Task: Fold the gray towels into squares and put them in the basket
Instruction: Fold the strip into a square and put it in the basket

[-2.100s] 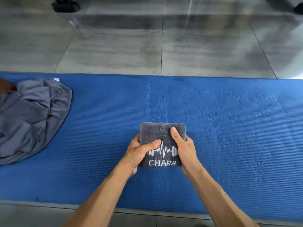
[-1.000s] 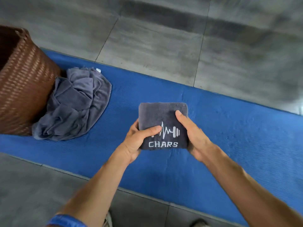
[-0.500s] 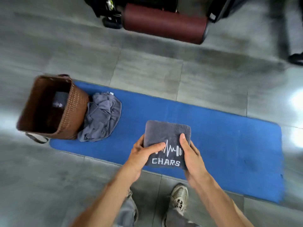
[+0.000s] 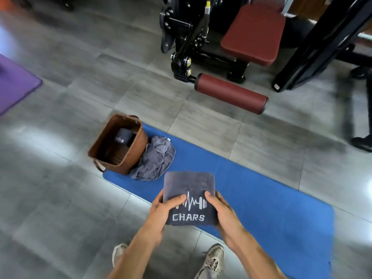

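I hold a gray towel folded into a square (image 4: 189,184), with a white "CHARS" logo facing up, in the air above the near edge of the blue mat (image 4: 261,202). My left hand (image 4: 163,208) grips its left side and my right hand (image 4: 221,208) grips its right side, thumbs on top. A brown woven basket (image 4: 138,150) stands at the mat's left end, with one folded gray towel (image 4: 123,136) inside. A crumpled pile of gray towels (image 4: 155,160) lies against the basket's right side.
Gray tiled floor surrounds the mat. A black exercise machine with a dark red seat (image 4: 253,33) and roller pad (image 4: 231,93) stands beyond the mat. A purple mat (image 4: 14,85) lies at far left. My two shoes (image 4: 215,256) stand at the mat's near edge.
I have stood up with the folded towel lifted off the mat in both hands. The view has risen, so the basket, the whole mat and the machine have come into sight.
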